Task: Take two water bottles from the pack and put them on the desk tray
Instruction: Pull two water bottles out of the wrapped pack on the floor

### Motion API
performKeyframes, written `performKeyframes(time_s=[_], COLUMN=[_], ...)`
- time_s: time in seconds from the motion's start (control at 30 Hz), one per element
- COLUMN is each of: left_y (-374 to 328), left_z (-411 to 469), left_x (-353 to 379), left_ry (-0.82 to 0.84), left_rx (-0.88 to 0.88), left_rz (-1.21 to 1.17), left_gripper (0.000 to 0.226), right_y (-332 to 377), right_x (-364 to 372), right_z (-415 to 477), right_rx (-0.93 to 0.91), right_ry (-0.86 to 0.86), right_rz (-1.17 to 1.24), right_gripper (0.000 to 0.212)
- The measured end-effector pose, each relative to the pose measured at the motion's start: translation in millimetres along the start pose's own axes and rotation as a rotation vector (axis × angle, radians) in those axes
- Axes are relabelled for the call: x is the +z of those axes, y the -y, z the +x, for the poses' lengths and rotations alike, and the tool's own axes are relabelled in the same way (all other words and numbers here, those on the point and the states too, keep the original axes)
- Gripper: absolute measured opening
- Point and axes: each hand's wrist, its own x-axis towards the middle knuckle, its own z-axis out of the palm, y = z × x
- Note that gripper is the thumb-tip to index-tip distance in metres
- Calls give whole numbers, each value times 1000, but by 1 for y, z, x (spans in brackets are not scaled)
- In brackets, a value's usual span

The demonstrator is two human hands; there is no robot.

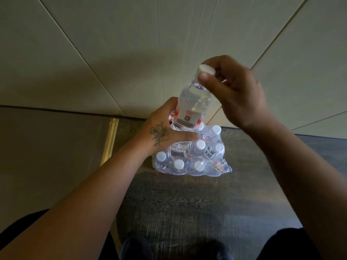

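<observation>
Seen from above, a person's two bare arms reach down toward a plastic-wrapped pack of water bottles (191, 156) standing on a dark wood-grain floor (187, 203), close to where the floor's far edge meets a pale panelled wall (131, 44). The right hand (238, 91) pinches the white cap (206, 69) of one water bottle (193, 104) between thumb and fingertips, the bottle lifted clear and tilted above the pack. The left hand (165, 132) is curled around that bottle's lower body, its thumb lying across the top of the pack. Several white-capped bottles stay inside the torn wrap. No desk or tray can be seen. The task looks to be in its early part: one bottle is out and in hand, a second is yet to be pulled free, and neither has been set on the tray.
</observation>
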Motion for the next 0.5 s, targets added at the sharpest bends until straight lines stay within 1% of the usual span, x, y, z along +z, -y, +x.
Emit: performKeyframes(time_s=[0.07, 0.1, 0.17, 0.2, 0.23, 0.27, 0.3, 0.33, 0.37, 0.43, 0.5], left_y=[-2, -2, -3, -3, -4, -3, -3, -2, -4, -8, -10], left_z=[1, 1, 1, 0, -1, -2, -3, -4, -5, -7, -7], left_x=[-2, -2, -3, -5, -6, -7, -8, -9, -10, -11, -11], left_ry=[-36, -49, -51, -53, -56, -59, -62, -64, -63, -56, -56], left_rx=[16, 22, 25, 19, 13, 8, 5, 5, 9, 14, 17], left_rz=[-18, -22, -29, -36, -37, -29, -17, -7, 3, -3, -27], left_gripper=[78, 79, 83, 84, 84, 82, 78, 72, 68, 66, 70], right_y=[-2, -6, -20, -30, -41, -52, -63, -73, -78, -82, -86], right_x=[0, 1, 4, 8, 12, 16, 21, 26, 32, 42, 53], right_z=[3, 4, 5, 5, 3, -2, -9, -19, -30, -47, -57], right_rx=[51, 103, 275, 389, 493, 556, 552, 496, 424, 326, 249], right_ry=[-53, -61, -19, 22, 84, 172, 275, 373, 456, 569, 612], right_rz=[161, 246, 402, 405, 335, 185, -19, -218, -358, -470, -565], right_gripper=[22, 27, 51, 59, 60, 53, 44, 35, 31, 31, 39])
